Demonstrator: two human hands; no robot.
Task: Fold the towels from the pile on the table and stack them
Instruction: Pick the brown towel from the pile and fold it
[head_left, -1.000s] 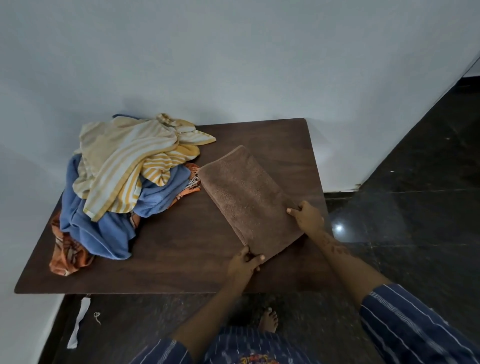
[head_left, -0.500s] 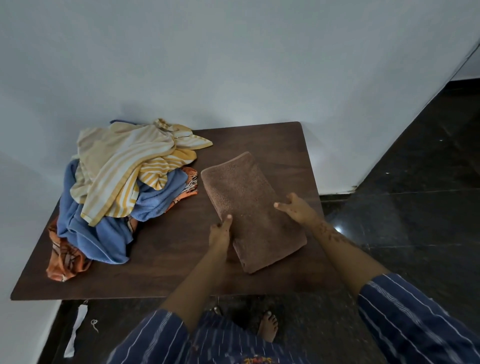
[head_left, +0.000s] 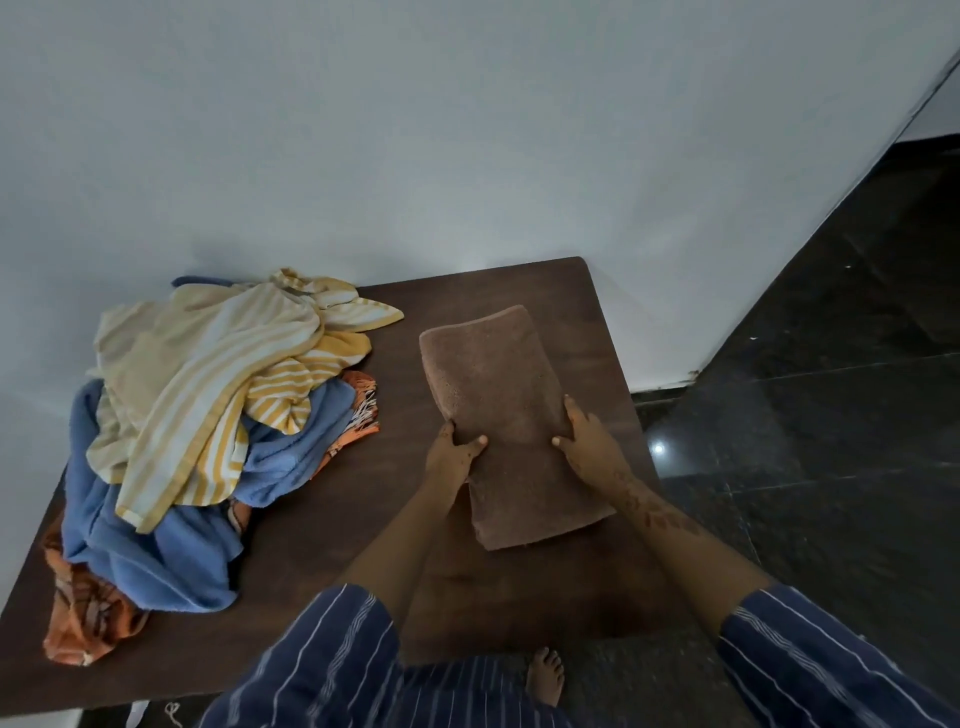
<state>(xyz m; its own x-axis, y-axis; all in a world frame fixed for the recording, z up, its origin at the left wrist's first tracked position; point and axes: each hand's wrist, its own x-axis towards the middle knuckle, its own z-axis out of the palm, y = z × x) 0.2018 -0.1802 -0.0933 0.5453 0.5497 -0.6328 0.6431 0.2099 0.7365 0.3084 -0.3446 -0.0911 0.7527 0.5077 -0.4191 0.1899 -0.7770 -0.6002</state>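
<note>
With your left hand (head_left: 453, 456) and right hand (head_left: 589, 447) gripping the long edges of the folded brown towel (head_left: 511, 415) on the tabletop (head_left: 332, 525), an uneven lift could spill its layers open, or swing it into the nearby pile (head_left: 208, 415).

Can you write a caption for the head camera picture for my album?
Both hands, left hand and right hand, grip a folded brown towel beside the towel pile.
</note>
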